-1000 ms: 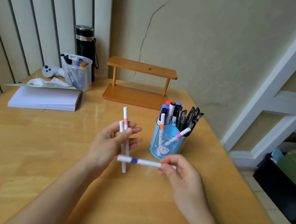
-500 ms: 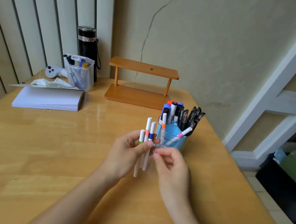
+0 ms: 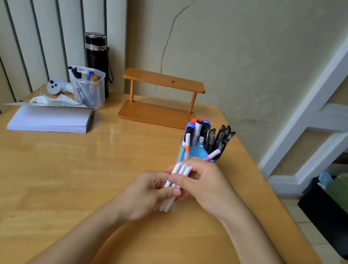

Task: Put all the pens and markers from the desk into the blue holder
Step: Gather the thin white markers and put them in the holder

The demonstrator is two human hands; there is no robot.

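Three white markers [image 3: 179,172] are bunched side by side just in front of the blue holder [image 3: 197,152]. My left hand [image 3: 149,193] grips their lower half and my right hand [image 3: 202,185] wraps around them from the right, thumb across the front. Their colour bands are hidden by my fingers. The blue holder stands right behind my hands on the desk [image 3: 69,183], filled with several black pens, capped markers and two white markers with orange and pink tips.
A stack of white paper [image 3: 49,119] lies at the back left. A clear box with pens [image 3: 87,89], a black flask [image 3: 97,58] and a grey controller [image 3: 56,86] stand behind it. A small wooden shelf [image 3: 161,100] sits against the wall. The desk's right edge is near the holder.
The blue-banded marker went from my right hand into the bunch in my left hand. Now both hands close around the three markers, tilted toward the holder.
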